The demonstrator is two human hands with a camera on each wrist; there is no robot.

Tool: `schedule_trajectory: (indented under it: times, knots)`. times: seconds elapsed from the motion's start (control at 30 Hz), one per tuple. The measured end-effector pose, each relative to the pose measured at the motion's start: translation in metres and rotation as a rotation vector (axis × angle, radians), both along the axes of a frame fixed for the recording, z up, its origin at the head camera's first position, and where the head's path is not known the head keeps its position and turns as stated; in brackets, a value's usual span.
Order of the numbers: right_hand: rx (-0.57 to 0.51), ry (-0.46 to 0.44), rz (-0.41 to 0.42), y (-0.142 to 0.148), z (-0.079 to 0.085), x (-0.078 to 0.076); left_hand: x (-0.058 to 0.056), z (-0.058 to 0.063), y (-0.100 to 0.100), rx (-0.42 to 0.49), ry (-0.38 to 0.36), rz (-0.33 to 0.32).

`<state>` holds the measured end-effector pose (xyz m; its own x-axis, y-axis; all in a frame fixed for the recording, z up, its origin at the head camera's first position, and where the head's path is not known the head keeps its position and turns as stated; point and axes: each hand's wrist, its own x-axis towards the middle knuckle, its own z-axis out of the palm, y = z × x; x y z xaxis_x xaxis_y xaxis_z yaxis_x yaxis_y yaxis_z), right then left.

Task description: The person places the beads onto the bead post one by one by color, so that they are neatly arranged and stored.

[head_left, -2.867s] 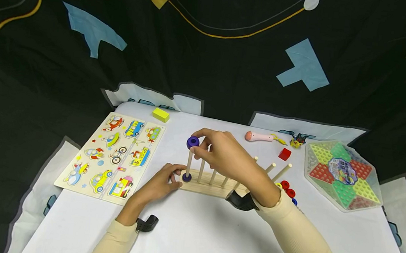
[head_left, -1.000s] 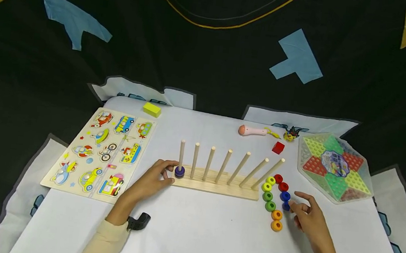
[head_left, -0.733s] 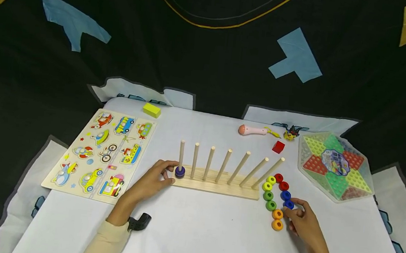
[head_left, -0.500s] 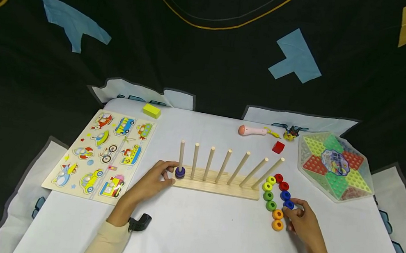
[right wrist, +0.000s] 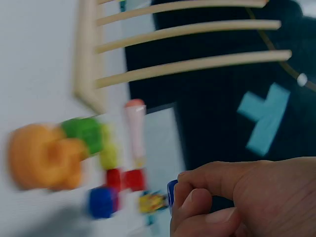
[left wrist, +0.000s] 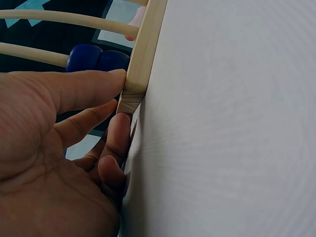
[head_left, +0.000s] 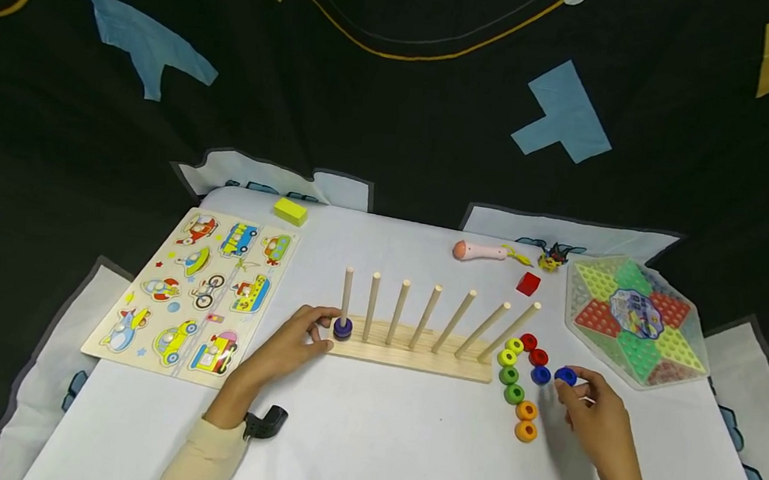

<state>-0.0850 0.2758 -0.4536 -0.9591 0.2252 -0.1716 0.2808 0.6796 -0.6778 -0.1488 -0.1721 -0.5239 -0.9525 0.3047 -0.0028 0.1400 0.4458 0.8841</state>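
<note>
A wooden peg rack (head_left: 414,359) with several upright pegs lies in the middle of the table. Two purple rings (head_left: 343,329) are stacked at the foot of its leftmost peg; they look dark blue in the left wrist view. My left hand (head_left: 292,346) holds the rack's left end, its thumb and fingertips against the wood. At the right, my right hand (head_left: 596,419) pinches a blue ring (head_left: 565,376) between thumb and index finger, raised off the table. In the right wrist view the fingers hide most of this ring. Another blue ring (head_left: 541,375) lies just left of it.
Yellow (head_left: 507,357), green (head_left: 509,375), orange (head_left: 527,411) and red rings (head_left: 538,357) lie right of the rack. A picture puzzle board (head_left: 192,294) is at left, a hexagonal game box (head_left: 636,321) at right. Behind stand a yellow block (head_left: 290,211), red cube (head_left: 528,283) and pink microphone-like toy (head_left: 480,252).
The second purple ring has gone onto the leftmost peg. My right hand has moved right to the loose rings and lifted one blue ring. My left hand has stayed at the rack's end.
</note>
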Motion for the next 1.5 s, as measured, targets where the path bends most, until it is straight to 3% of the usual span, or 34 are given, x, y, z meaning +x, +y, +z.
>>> schedule_trajectory:
  times: [0.33,0.73,0.93,1.2,1.5]
  knots:
    - [0.147,0.270,0.136,-0.033,0.079,-0.015,-0.001,0.000,-0.001,0.012,-0.003,0.000]
    - [0.118,0.438,0.307,-0.095,0.138,-0.033,0.002,0.001,-0.002,0.023,-0.003,0.005]
    - [0.060,0.484,0.450,-0.132,0.145,-0.048,0.000,0.000,-0.001,0.010,-0.016,0.011]
    - [0.007,0.420,0.629,-0.182,0.136,-0.057,0.004,-0.003,0.001,-0.012,-0.036,0.024]
    - [0.026,0.381,0.705,-0.209,0.132,-0.060,0.003,0.001,0.002,-0.006,-0.039,0.041]
